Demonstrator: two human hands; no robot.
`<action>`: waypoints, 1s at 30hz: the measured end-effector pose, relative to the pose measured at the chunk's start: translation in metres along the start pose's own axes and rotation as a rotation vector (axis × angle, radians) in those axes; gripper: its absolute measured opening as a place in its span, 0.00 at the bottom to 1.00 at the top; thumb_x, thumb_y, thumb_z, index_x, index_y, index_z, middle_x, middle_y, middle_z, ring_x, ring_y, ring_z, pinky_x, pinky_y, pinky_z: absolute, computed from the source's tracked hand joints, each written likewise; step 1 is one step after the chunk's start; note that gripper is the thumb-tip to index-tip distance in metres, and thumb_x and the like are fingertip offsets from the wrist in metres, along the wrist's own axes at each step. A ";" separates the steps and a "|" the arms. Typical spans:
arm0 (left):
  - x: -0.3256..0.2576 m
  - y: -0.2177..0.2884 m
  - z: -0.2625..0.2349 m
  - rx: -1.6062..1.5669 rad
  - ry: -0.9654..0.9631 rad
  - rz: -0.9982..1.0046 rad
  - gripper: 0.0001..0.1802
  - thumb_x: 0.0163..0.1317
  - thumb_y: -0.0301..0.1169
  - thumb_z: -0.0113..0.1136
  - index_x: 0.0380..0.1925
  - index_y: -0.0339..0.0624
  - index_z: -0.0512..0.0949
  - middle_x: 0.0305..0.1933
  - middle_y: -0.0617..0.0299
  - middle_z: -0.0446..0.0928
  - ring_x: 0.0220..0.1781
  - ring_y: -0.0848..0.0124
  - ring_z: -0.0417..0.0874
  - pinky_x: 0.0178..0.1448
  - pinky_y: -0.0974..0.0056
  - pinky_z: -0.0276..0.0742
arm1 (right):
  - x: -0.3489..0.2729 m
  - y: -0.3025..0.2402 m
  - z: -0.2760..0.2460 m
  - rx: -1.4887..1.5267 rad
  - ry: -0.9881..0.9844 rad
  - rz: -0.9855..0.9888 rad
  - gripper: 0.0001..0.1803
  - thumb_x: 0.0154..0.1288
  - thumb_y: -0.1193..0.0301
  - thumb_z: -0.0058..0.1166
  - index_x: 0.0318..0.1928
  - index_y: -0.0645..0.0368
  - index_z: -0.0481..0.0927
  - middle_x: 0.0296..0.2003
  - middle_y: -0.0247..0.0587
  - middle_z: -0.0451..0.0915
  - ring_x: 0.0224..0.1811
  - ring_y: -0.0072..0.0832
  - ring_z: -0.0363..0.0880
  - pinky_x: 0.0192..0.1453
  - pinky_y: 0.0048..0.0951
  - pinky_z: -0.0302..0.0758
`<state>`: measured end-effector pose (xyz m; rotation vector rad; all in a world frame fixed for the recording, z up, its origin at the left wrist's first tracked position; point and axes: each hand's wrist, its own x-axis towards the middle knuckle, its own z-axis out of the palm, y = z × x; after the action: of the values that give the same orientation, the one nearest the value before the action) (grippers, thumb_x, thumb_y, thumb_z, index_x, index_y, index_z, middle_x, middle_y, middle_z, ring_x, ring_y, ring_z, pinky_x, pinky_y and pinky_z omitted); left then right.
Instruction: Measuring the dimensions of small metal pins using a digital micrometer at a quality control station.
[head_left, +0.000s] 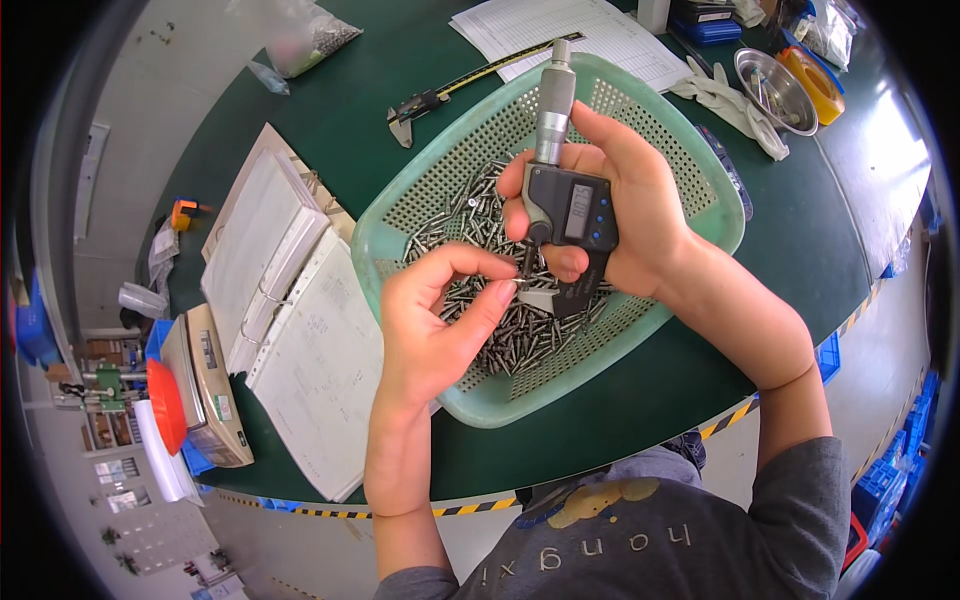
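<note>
My right hand (pixel 645 205) is wrapped round a digital micrometer (pixel 550 190), its thimble pointing away from me and its small screen facing up. Close by, my left hand (pixel 432 325) pinches a small metal pin (pixel 521 281) between thumb and forefinger, at the micrometer's jaws. Whether both jaw faces touch the pin is too small to tell. Both hands are over a pale green perforated plastic basket (pixel 690 130). Heaped inside it are many slim metal pins (pixel 515 345), partly hidden by my hands and the micrometer.
Beyond the basket lie a caliper (pixel 430 103) and printed sheets (pixel 600 35). An open ring binder (pixel 320 350) lies left, beside a scale (pixel 212 385) with a red tray (pixel 166 405). Far right are white gloves (pixel 735 105), a metal bowl (pixel 775 92) and yellow tape (pixel 812 85).
</note>
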<state>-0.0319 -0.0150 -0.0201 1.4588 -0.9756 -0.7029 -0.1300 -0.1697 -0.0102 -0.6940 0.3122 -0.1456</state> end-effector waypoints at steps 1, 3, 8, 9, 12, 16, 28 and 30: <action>0.000 0.000 0.001 0.020 -0.001 0.007 0.05 0.50 0.19 0.58 0.29 0.34 0.76 0.32 0.61 0.77 0.36 0.76 0.76 0.44 0.72 0.69 | 0.000 0.000 0.000 0.000 0.000 0.000 0.33 0.63 0.45 0.25 0.35 0.64 0.72 0.23 0.45 0.75 0.09 0.23 0.64 0.14 0.21 0.62; 0.000 0.000 0.001 0.040 -0.001 0.015 0.05 0.50 0.19 0.58 0.28 0.34 0.76 0.31 0.62 0.77 0.36 0.76 0.76 0.44 0.72 0.69 | 0.001 0.000 -0.002 0.012 -0.024 0.014 0.33 0.63 0.45 0.25 0.35 0.64 0.72 0.23 0.46 0.75 0.09 0.23 0.64 0.14 0.21 0.63; 0.000 0.000 0.001 0.074 -0.013 0.016 0.05 0.49 0.19 0.58 0.28 0.34 0.75 0.30 0.62 0.77 0.35 0.76 0.76 0.44 0.72 0.69 | 0.002 0.001 -0.003 -0.010 -0.044 0.018 0.33 0.62 0.45 0.26 0.35 0.65 0.72 0.23 0.47 0.75 0.10 0.24 0.64 0.13 0.20 0.63; 0.000 0.000 0.001 0.074 -0.013 0.016 0.05 0.49 0.19 0.58 0.28 0.34 0.75 0.30 0.62 0.77 0.35 0.76 0.76 0.44 0.72 0.69 | 0.003 0.001 -0.003 -0.021 -0.051 0.017 0.33 0.62 0.45 0.26 0.35 0.65 0.72 0.22 0.48 0.75 0.10 0.24 0.65 0.13 0.20 0.63; -0.001 0.001 0.002 0.078 -0.011 0.009 0.05 0.49 0.19 0.58 0.28 0.34 0.75 0.31 0.62 0.77 0.35 0.76 0.76 0.44 0.72 0.69 | 0.002 0.001 -0.002 -0.016 -0.068 0.028 0.33 0.62 0.45 0.27 0.35 0.65 0.72 0.22 0.47 0.75 0.10 0.24 0.65 0.13 0.20 0.63; -0.001 -0.001 0.002 0.079 -0.008 0.001 0.05 0.49 0.19 0.58 0.28 0.34 0.75 0.31 0.61 0.77 0.36 0.76 0.76 0.44 0.72 0.69 | 0.002 0.000 -0.001 -0.042 -0.057 0.027 0.34 0.61 0.44 0.29 0.34 0.65 0.73 0.22 0.47 0.75 0.11 0.23 0.66 0.13 0.19 0.63; 0.000 -0.003 -0.003 -0.053 -0.096 -0.199 0.07 0.55 0.27 0.58 0.28 0.33 0.74 0.30 0.64 0.74 0.34 0.78 0.74 0.41 0.72 0.69 | -0.001 0.000 0.001 -0.063 -0.030 0.015 0.34 0.61 0.42 0.30 0.34 0.64 0.73 0.22 0.45 0.75 0.13 0.23 0.66 0.13 0.19 0.61; 0.000 -0.005 -0.004 -0.067 -0.106 -0.203 0.07 0.55 0.28 0.58 0.28 0.34 0.73 0.29 0.64 0.74 0.34 0.78 0.73 0.40 0.72 0.69 | -0.001 0.000 0.001 -0.112 -0.027 -0.018 0.35 0.61 0.41 0.27 0.34 0.64 0.73 0.22 0.45 0.75 0.13 0.23 0.65 0.13 0.19 0.61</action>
<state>-0.0282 -0.0131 -0.0245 1.4866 -0.8823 -0.9600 -0.1304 -0.1690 -0.0096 -0.8090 0.2896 -0.1360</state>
